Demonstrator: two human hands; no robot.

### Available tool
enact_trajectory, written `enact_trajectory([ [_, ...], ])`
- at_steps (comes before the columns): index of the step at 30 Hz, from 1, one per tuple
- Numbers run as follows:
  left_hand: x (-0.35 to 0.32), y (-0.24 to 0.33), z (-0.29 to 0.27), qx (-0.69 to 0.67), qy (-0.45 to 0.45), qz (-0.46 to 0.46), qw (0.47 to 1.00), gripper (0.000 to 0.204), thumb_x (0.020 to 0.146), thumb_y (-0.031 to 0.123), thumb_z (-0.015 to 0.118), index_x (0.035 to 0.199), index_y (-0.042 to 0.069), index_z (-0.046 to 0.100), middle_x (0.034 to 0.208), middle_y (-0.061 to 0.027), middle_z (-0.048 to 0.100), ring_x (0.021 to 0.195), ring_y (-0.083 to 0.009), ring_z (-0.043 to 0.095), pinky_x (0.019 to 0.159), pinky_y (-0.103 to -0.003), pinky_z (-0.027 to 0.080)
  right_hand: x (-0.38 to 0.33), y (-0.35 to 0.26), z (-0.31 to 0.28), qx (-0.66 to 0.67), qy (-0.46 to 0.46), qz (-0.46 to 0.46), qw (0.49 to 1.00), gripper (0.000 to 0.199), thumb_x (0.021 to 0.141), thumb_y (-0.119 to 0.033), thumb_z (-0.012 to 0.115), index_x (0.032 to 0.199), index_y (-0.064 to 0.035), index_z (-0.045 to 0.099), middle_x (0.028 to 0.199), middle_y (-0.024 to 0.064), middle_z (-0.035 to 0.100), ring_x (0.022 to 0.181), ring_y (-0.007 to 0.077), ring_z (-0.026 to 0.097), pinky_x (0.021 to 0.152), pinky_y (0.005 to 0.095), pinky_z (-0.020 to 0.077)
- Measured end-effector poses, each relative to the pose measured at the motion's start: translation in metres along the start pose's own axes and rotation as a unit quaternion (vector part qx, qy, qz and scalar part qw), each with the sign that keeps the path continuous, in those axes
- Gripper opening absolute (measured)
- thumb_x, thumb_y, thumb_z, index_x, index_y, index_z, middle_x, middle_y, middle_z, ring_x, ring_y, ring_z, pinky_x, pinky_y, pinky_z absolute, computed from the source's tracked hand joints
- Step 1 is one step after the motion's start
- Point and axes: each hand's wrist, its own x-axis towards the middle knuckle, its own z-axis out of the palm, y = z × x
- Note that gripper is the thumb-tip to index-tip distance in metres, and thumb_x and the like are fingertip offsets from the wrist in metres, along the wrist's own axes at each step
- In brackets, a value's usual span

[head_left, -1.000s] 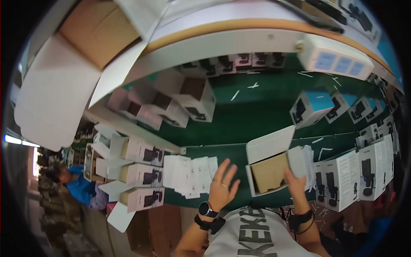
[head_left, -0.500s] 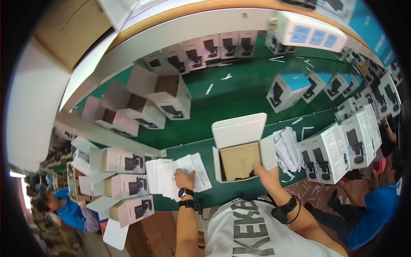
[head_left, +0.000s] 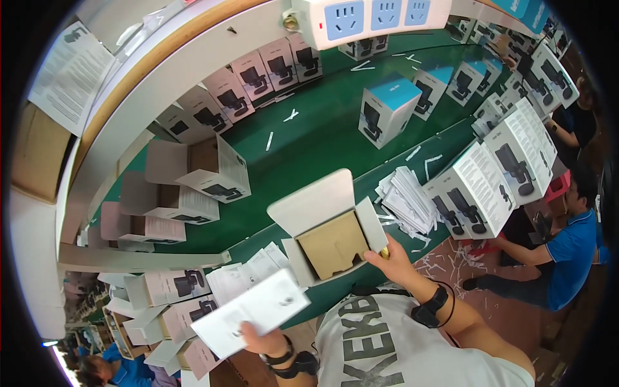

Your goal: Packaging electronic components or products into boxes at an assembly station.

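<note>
In front of me on the green bench stands an open white carton (head_left: 311,193), its lid folded back and a brown cardboard insert (head_left: 332,244) filling it. My right hand (head_left: 394,261) is closed at the carton's right front corner, thumb over the edge. Something small and yellow shows by these fingers, too little of it to name. To the left, my left hand (head_left: 263,340) pinches a white printed leaflet (head_left: 251,313), held tilted above the bench edge. Behind it lies a pile of similar leaflets (head_left: 242,274), partly covered by the held one.
A second stack of folded papers (head_left: 409,203) lies right of the carton. Printed boxes (head_left: 474,187) stand beyond it, and open boxes (head_left: 216,171) sit at left. A white power strip (head_left: 374,22) hangs at the top. A person in blue (head_left: 570,251) sits at right.
My left hand has lifted a leaflet off the pile and moved it nearer to me. My right hand stays at the carton's corner. The whole view has turned and shifted.
</note>
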Motion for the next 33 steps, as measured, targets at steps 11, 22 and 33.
enact_trajectory([
  [11,0.002,-0.047,0.038,0.455,-0.294,0.355,0.762,0.076,0.086,0.005,0.066,0.154,-0.003,0.032,0.139,-0.0289,0.054,0.125,-0.0430,0.055,0.105,-0.053,0.044,-0.001,-0.021,-0.008,-0.085,-0.039,-0.021,0.995,0.063,0.089,-0.030,0.083,0.136,0.0014,0.055,0.095,0.0011,0.061,0.073,0.0063,0.050,0.065,0.0247,0.0446],
  [22,-0.009,-0.088,0.016,0.348,-0.274,-0.122,0.888,0.056,0.098,0.005,0.064,0.149,-0.007,0.045,0.144,-0.0174,0.058,0.129,-0.0268,0.057,0.110,-0.037,0.043,0.020,-0.041,-0.020,-0.011,-0.175,-0.035,0.984,0.066,0.085,-0.022,0.081,0.142,-0.0017,0.053,0.117,0.0091,0.063,0.101,0.0173,0.061,0.087,0.0342,0.0513],
  [33,-0.013,-0.102,-0.002,0.366,-0.321,-0.097,0.868,0.072,0.095,0.008,0.071,0.153,-0.005,0.032,0.144,-0.0197,0.052,0.130,-0.0315,0.054,0.111,-0.043,0.043,0.010,-0.022,0.012,-0.272,0.076,-0.196,0.939,0.064,0.087,-0.025,0.080,0.139,0.0000,0.053,0.124,0.0183,0.056,0.114,0.0311,0.060,0.093,0.0444,0.0507],
])
